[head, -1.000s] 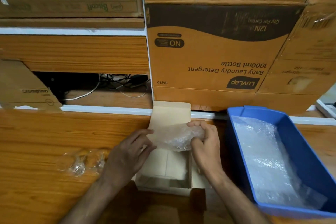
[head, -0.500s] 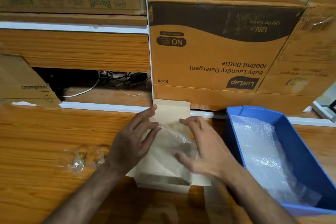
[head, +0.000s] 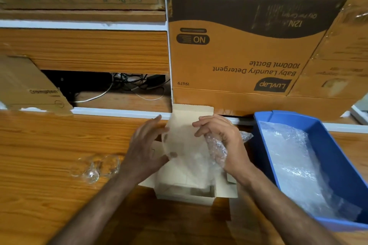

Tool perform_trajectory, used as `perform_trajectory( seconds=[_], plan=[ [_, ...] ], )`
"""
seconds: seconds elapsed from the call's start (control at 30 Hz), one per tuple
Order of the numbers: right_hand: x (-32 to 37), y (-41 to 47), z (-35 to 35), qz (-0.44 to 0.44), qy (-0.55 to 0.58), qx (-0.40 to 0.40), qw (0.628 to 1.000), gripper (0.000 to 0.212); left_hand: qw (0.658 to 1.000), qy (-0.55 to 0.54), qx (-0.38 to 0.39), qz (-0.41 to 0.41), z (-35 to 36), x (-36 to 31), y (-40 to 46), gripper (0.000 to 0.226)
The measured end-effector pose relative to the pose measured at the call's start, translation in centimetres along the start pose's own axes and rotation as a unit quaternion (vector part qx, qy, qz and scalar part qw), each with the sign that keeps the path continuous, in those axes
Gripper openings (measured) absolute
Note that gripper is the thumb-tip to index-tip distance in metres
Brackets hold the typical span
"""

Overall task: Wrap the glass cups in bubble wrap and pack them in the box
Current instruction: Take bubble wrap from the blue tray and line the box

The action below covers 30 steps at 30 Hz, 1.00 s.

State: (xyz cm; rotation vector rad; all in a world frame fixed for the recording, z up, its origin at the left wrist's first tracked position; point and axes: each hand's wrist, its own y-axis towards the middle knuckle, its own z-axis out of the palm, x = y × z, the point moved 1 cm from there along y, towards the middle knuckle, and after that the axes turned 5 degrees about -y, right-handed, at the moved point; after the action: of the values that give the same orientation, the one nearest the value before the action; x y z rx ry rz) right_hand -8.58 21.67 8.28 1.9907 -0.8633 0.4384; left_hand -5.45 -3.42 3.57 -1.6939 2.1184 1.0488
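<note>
Centre frame, we can barely make out what's inside the crinkly clear bubble wrap bundle (head: 216,150). Our right hand (head: 225,145) curls round it above the small open beige cardboard box (head: 185,191), long axis running up-down; our left hand (head: 145,149) has fingers spread, thumb on a clear sheet. Blue plastic bin (head: 342,165) at right holds more wrap; bare glass cups (head: 95,167) lie left.

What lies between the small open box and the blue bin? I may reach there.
In the head view, the right hand, gripping bubble wrap, fills the gap between small box and blue bin.
</note>
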Motion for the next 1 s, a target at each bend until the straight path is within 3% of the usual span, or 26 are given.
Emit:
perform_trajectory(
  seconds=[0.07,0.2,0.27,0.37,0.43,0.53,0.6,0.7,0.8,0.9,1.0],
  plan=[
    [0.2,0.3,0.1,-0.013,0.015,0.002,1.000,0.027,1.000,-0.004,0.008,0.008,0.9,0.9,0.5,0.055],
    [0.6,0.9,-0.1,-0.057,0.017,0.027,0.998,0.021,0.999,-0.037,-0.025,0.023,0.5,0.9,1.8,0.098],
    [0.9,1.1,-0.4,-0.083,-0.002,0.047,0.995,0.020,0.995,0.014,-0.010,0.097,-0.4,0.8,2.8,0.097],
    [1.5,1.4,-0.8,-0.141,-0.044,0.071,0.986,0.023,0.980,0.070,0.059,0.177,-1.4,1.0,4.4,0.058],
    [1.4,1.5,-1.1,-0.183,-0.094,0.084,0.975,0.023,0.976,0.099,0.079,0.177,-2.2,1.5,4.9,0.026],
    [-0.5,1.1,-2.0,-0.205,-0.176,0.109,0.957,0.026,0.977,0.118,0.016,0.174,-3.8,2.5,4.4,0.023],
    [-2.4,0.2,-2.8,-0.183,-0.214,0.123,0.952,0.025,0.968,0.113,-0.025,0.222,-4.4,2.4,2.6,0.024],
    [-4.8,-1.9,-2.9,-0.121,-0.243,0.157,0.949,0.020,0.938,0.165,0.006,0.303,-2.9,3.1,-1.6,0.017],
    [-5.9,-3.8,-2.0,-0.016,-0.178,0.206,0.962,0.022,0.937,0.178,0.062,0.293,-0.6,4.0,-4.8,0.010],
    [-6.3,-6.3,-1.0,0.047,-0.233,0.275,0.932,0.025,0.951,0.160,0.090,0.251,0.8,3.3,-6.1,0.009],
    [-5.4,-8.1,-1.0,0.094,-0.241,0.293,0.920,0.030,0.955,0.136,0.150,0.217,1.3,2.4,-7.0,0.054]
  ],
)
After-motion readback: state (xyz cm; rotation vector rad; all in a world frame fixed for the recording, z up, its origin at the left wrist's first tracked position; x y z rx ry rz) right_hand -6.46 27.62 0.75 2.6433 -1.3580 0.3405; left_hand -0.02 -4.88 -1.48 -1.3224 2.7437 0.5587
